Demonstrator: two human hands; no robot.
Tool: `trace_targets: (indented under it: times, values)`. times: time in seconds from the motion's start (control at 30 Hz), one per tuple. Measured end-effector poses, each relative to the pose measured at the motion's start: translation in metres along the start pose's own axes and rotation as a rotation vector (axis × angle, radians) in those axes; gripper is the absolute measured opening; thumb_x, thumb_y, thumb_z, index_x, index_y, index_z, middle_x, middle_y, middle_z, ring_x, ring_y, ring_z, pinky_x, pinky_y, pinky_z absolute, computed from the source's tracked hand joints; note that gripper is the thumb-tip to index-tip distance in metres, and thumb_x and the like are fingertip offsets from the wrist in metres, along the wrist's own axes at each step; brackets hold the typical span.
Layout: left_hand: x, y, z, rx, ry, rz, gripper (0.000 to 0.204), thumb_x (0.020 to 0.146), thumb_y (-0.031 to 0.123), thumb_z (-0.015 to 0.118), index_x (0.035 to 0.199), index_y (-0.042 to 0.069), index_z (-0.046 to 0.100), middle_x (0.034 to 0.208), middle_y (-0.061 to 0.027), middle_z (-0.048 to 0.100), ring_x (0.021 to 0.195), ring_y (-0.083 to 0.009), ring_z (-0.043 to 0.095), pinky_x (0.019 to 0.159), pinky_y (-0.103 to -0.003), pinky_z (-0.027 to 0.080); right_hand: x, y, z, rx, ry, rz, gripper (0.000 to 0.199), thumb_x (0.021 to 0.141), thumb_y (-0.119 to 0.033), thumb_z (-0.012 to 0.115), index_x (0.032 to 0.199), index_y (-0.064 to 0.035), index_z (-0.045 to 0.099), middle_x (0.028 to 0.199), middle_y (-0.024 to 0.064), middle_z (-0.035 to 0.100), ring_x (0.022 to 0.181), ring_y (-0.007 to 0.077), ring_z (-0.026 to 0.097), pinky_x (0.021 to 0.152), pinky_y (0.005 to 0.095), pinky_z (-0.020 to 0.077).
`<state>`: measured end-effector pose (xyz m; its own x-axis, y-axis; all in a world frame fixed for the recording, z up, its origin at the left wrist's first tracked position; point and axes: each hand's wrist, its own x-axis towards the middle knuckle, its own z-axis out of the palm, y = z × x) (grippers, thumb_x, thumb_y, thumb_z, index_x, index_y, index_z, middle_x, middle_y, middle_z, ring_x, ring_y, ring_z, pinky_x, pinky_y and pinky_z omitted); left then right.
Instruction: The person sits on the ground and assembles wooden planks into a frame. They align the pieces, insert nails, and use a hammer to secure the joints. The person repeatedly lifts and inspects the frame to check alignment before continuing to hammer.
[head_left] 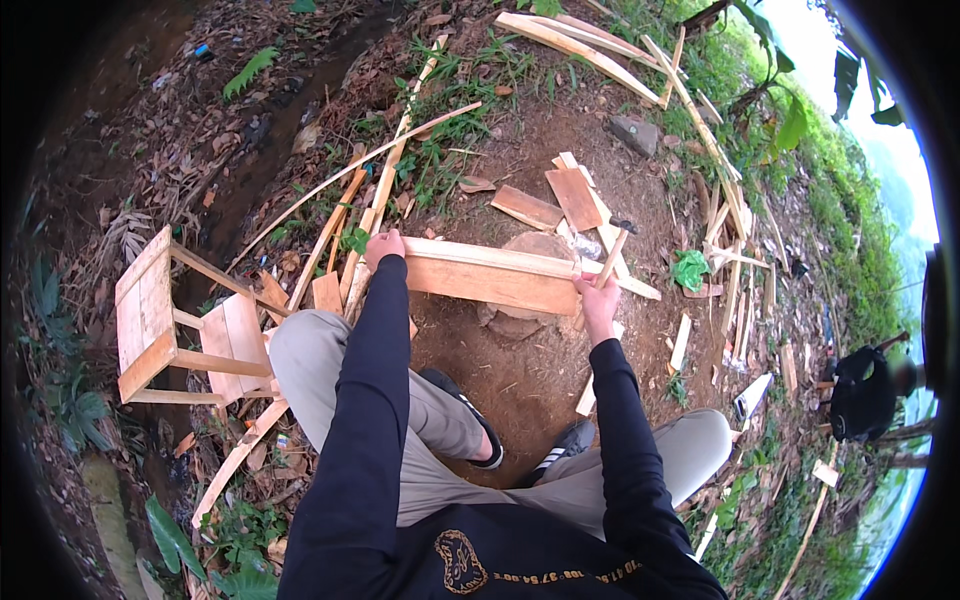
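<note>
A wide reddish wooden board (490, 283) and a pale narrow strip (490, 257) along its far edge lie across a tree stump (515, 322). My left hand (385, 248) is closed round the left end of these pieces. At their right end, my right hand (598, 303) is closed on a short wooden stick (613, 258), which points up and away from me. The same hand touches the board's end; how its fingers share the two is partly hidden. Behind the stump are two short boards, one of them a reddish board (574, 198) lying over a long pale plank.
A small wooden chair-like frame (150, 330) stands at left. Long wooden strips (390, 170) lie on the ground beyond it. A green plastic bag (690, 269), a grey stone (634, 134) and a handsaw (752, 397) are to the right. Another person (862, 392) is at far right.
</note>
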<state>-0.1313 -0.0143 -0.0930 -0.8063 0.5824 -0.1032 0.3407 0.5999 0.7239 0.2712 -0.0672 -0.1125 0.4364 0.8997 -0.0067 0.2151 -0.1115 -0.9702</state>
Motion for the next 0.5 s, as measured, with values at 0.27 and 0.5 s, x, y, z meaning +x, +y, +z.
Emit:
trace_targets:
  times: [0.27, 0.5]
  values:
    - [-0.003, -0.001, -0.002, 0.017, 0.027, 0.03, 0.037, 0.083, 0.039, 0.064, 0.09, 0.005, 0.074, 0.093, -0.0176, 0.072, 0.092, -0.035, 0.067, 0.086, -0.044, 0.052, 0.0, 0.004, 0.004, 0.067, 0.003, -0.019, 0.026, 0.072, -0.013, 0.084, 0.083, -0.0012, 0.065, 0.072, 0.0011, 0.062, 0.065, 0.0114, 0.059, 0.063, 0.029, 0.0496]
    - [-0.008, 0.003, 0.009, 0.109, -0.021, 0.131, 0.052, 0.094, 0.052, 0.05, 0.098, 0.004, 0.072, 0.096, -0.0187, 0.071, 0.094, -0.0364, 0.066, 0.085, -0.048, 0.051, 0.007, 0.016, -0.003, 0.123, 0.008, -0.054, 0.027, 0.071, -0.013, 0.085, 0.083, -0.0008, 0.065, 0.072, 0.0018, 0.064, 0.066, 0.0112, 0.06, 0.064, 0.0287, 0.0502]
